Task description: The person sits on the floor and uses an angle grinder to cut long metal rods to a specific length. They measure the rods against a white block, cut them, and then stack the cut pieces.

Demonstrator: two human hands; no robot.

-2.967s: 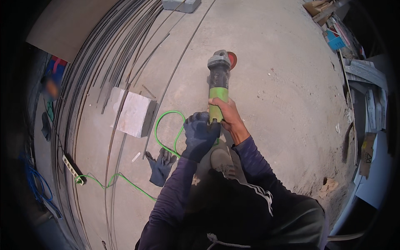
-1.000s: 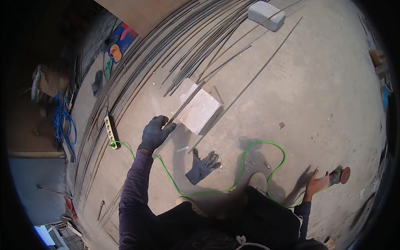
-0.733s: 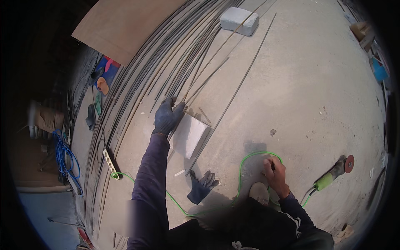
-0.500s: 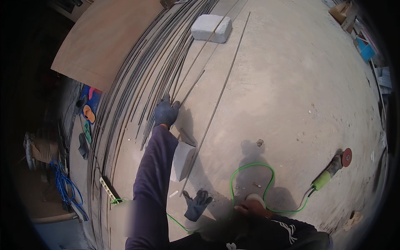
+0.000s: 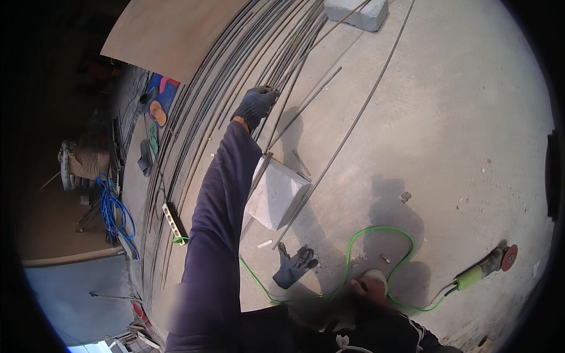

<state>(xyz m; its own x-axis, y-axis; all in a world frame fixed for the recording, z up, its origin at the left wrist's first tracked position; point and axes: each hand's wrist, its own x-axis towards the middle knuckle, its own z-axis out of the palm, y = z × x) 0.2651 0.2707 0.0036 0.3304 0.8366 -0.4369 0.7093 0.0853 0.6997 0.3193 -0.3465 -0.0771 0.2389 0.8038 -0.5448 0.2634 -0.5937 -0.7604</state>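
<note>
My left hand (image 5: 257,107), in a dark grey glove, is closed around a thin steel rod (image 5: 315,46) at the edge of the bundle. That rod slants away over a pale concrete block (image 5: 358,13). Beneath my forearm stands a second block (image 5: 280,191), with rod ends at its top. A long single rod (image 5: 359,112) lies to its right. Nearby, an empty dark glove (image 5: 293,266) rests on the floor. At the lower edge, bare skin shows beside a pale rounded shape; I cannot make out whether this is my right hand.
Many steel rods (image 5: 235,53) run along the left, beside a brown sheet (image 5: 170,35). An angle grinder (image 5: 485,265) with a red disc lies at right on a green cord (image 5: 382,228). A power strip (image 5: 172,222), sandals (image 5: 158,113) and a blue cable (image 5: 112,206) are left.
My left hand has gone from spread fingers over the rods to a closed grip, a little farther forward and right. The view has shifted, moving the blocks up and to the right.
</note>
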